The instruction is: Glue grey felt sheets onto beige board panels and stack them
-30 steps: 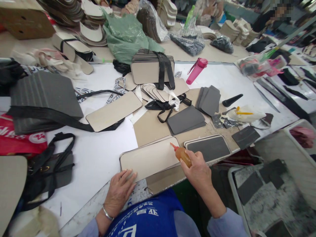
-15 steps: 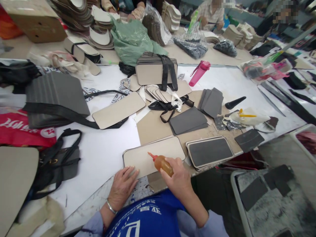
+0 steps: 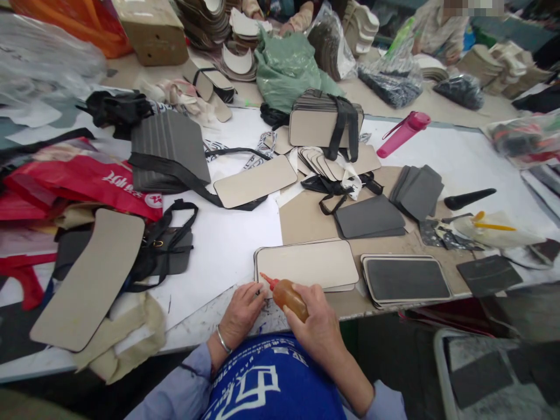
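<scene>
My right hand (image 3: 318, 321) is wrapped round a squeeze bottle (image 3: 289, 298) of amber liquid with a red nozzle. The bottle tilts left, its tip over the left part of a beige rounded panel (image 3: 312, 261), which tops a small stack at the table's front edge. At that stack's lower left corner lies my left hand (image 3: 242, 312), its fingers stretched out and holding nothing. Right of the stack is another pile, a dark grey piece (image 3: 405, 279) lying on its beige top panel. More dark grey sheets (image 3: 370, 217) lie behind.
Behind stand a strapped stack of panels (image 3: 324, 125), a pink bottle (image 3: 405, 134) and a green plastic bag (image 3: 291, 70). A black-handled tool (image 3: 470, 198) lies to the right. Dark grey stacked sheets (image 3: 170, 149) and a red bag (image 3: 87, 181) are at left. Co-workers sit across the table.
The view has swung left, so things appear shifted right. My right hand has carried the bottle left along the panel, bringing its nozzle nearer my left hand at the panel's left end.
</scene>
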Tool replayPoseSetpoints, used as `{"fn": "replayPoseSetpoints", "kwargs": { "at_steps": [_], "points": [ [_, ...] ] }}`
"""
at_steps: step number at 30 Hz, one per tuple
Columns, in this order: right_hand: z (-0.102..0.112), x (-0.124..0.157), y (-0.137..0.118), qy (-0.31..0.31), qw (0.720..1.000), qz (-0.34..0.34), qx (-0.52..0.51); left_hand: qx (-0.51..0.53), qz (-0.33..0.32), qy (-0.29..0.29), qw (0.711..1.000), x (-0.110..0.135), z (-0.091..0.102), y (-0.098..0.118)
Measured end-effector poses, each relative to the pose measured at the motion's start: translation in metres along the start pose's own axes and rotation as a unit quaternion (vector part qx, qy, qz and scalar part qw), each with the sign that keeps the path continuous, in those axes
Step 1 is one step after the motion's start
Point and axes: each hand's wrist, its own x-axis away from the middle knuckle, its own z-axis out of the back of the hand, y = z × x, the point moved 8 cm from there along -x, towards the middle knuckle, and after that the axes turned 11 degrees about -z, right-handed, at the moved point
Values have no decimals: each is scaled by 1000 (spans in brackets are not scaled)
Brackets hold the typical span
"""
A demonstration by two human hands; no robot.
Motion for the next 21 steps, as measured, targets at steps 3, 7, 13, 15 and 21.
{"fn": "replayPoseSetpoints", "kwargs": {
  "at_steps": [3,7,13,15,21],
  "points": [
    [0,3,-2,16,999,-1,46,0,0,-7,1000,-1,-2,-3],
    [12,3,17,47,994,-32,92,-7,-9,-13,1000,-5,-1,-3],
    [39,1,61,85,985,-94,116,-7,-15,-18,1000,-8,1,-2],
    [52,0,76,102,980,-117,125,-7,-17,-15,1000,-8,2,-1],
    [86,-4,123,138,959,-187,162,-8,-32,-22,999,-9,-1,0]
  ]
}}
